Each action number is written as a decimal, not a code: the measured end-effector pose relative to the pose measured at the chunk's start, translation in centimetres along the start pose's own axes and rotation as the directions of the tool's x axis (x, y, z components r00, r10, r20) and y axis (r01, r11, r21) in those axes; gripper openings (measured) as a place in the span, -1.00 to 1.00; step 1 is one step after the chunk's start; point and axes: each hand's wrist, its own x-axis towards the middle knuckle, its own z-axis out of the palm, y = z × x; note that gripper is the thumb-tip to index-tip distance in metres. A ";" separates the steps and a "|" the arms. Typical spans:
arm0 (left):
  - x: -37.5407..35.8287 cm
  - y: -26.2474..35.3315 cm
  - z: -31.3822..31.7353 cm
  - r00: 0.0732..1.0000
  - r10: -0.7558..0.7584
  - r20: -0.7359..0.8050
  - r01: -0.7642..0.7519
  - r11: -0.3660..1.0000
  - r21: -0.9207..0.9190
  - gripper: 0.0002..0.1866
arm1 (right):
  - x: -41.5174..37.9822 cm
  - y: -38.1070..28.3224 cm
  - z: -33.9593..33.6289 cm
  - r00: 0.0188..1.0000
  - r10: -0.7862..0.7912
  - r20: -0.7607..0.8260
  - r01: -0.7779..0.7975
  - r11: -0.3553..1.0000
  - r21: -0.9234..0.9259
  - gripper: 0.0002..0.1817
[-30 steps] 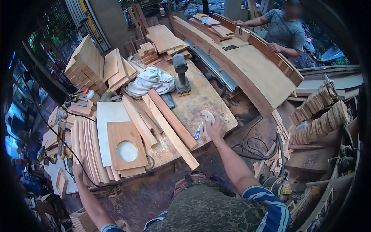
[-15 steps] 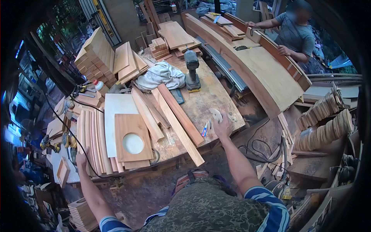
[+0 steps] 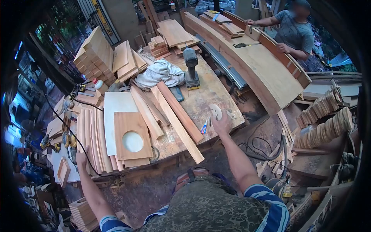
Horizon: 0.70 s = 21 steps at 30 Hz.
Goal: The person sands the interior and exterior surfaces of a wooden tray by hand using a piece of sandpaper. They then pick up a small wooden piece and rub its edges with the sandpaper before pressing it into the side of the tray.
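Note:
My right hand [image 3: 222, 124] is closed on a pale round sanding disc [image 3: 215, 111] with small holes, over the front right part of the workbench [image 3: 210, 83]. Just left of that hand lie a small blue and white tube [image 3: 204, 128] and a thin dark item beside it. At the bench's left end, my left hand [image 3: 82, 157] is against the outer side of a row of curved wooden strips [image 3: 92, 135]; its fingers are partly hidden. Between my hands lie a wooden panel [image 3: 120, 135] with a round hole and several long wooden strips [image 3: 176, 123].
A cordless drill [image 3: 191, 69] stands upright beside a crumpled cloth [image 3: 160, 74]. Stacked boards [image 3: 91, 56] fill the back left. Across from me a person [image 3: 293, 33] holds a wooden piece on a saw table [image 3: 266, 63]. A black cable [image 3: 62, 120] crosses at left.
The sanding disc has turned in my right hand, so its holes show more plainly. The view has shifted slightly. My left hand stays by the curved strips.

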 end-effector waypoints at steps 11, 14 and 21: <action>0.8 -0.4 0.4 0.998 0.048 -0.036 -0.050 0.997 -0.064 -0.06 | 0.0 0.1 0.4 1.000 0.016 -0.013 -0.017 0.998 -0.056 -0.57; -0.8 1.3 -0.5 0.999 0.045 -0.009 -0.046 0.994 -0.099 -0.02 | 0.0 0.4 0.5 1.000 -0.006 -0.022 0.005 0.999 -0.051 -0.59; -0.7 1.5 -0.6 0.999 0.038 0.012 -0.037 0.995 -0.092 -0.05 | 0.0 0.6 0.7 0.999 -0.029 -0.044 0.026 0.998 -0.053 -0.59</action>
